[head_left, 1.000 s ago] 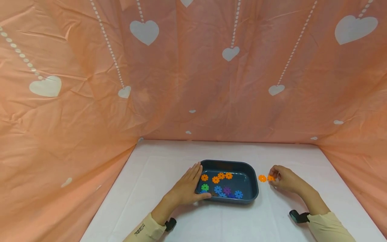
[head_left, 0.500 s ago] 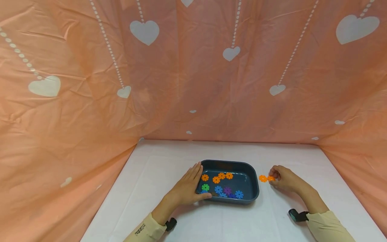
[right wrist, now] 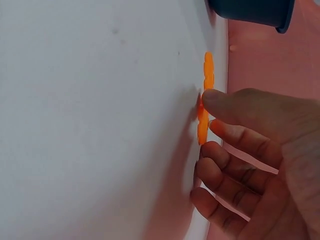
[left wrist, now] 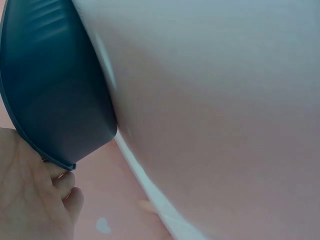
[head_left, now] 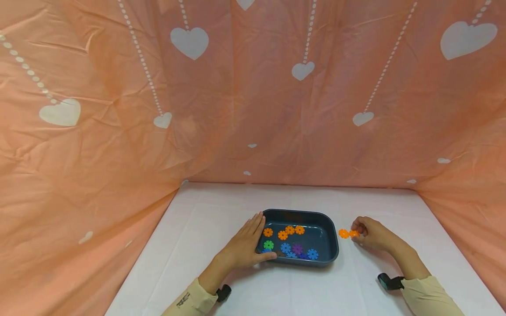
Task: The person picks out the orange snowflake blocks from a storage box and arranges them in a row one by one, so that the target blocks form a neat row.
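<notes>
My left hand (head_left: 244, 246) rests on the left end of a dark blue tray (head_left: 323, 239), fingers straight along its side and thumb over the near rim. Right of the tray, my right hand (head_left: 374, 235) pinches an orange flower-shaped plastic disc (head_left: 354, 234) between thumb and fingers. A second orange disc (head_left: 343, 233) lines up edge to edge with it on the tray side. The right wrist view shows the orange pieces (right wrist: 203, 125) edge-on, close over the white surface, the thumb across them. Fingers partly hide the pinched disc.
Inside the tray lie several orange discs (head_left: 290, 229), a green disc (head_left: 268, 244), several blue discs (head_left: 312, 254) and a purple disc (head_left: 297, 249). The white-covered table (head_left: 213, 206) is bounded by a peach curtain (head_left: 276, 162) with white hearts.
The second orange disc tilts slightly and sits a touch closer to the pinched one than a second ago. Both hands and the tray hold nearly the same places.
</notes>
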Motion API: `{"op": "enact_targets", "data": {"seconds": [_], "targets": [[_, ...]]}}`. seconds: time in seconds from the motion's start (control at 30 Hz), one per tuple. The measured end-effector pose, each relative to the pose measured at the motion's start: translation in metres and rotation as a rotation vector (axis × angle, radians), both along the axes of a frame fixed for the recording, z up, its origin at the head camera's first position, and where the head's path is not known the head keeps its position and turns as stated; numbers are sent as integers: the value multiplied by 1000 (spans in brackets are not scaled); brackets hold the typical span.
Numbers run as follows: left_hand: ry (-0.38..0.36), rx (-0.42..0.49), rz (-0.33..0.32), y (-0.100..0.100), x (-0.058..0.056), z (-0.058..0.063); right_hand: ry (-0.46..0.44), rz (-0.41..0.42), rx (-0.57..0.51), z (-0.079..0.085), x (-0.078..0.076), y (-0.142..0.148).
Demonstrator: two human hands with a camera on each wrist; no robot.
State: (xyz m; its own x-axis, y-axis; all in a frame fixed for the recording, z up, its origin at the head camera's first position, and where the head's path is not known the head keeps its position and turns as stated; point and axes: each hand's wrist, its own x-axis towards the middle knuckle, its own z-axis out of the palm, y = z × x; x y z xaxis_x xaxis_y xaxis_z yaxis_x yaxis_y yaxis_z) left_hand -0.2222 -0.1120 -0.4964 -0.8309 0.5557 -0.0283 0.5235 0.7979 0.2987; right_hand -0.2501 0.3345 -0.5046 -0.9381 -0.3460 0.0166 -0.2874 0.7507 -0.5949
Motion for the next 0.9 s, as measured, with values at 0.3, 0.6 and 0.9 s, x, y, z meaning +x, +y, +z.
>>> {"op": "enact_targets", "data": {"seconds": [0.3, 0.6, 0.9], "targets": [[-4, -1, 2, 0, 0, 1, 121, 8, -7, 5, 2, -1], [-5, -6, 4, 0, -1, -1, 250, 11, -57, 20, 2, -17], [-8, -5, 4, 0, 0, -2, 343, 46, -85, 39, 4, -40]]}}
